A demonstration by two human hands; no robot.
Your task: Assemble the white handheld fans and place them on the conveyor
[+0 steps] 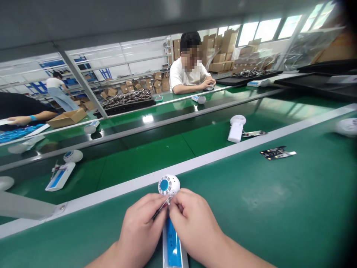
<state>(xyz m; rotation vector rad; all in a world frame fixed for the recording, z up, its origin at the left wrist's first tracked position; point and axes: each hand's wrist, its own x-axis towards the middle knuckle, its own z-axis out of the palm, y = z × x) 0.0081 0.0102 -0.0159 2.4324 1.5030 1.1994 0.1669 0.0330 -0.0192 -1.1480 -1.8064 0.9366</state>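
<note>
A white handheld device lies in front of me, its round head (169, 184) with a blue centre disc pointing away and a blue battery (173, 243) showing in its open handle. My left hand (143, 223) is closed in a pinch on a thin circuit board (159, 209), seen almost edge-on just below the head. Against it, the fingertips of my right hand (193, 219) pinch together at a small white part, possibly a wire plug. Both hands hide much of the handle's upper end.
A loose circuit board (276, 152) lies on the green bench to the right. Beyond a pale rail (145, 181), a green belt (164, 149) carries a white device (237, 128) and an opened one (63, 173). A co-worker (189, 70) sits across; black trays (320, 83) stand right.
</note>
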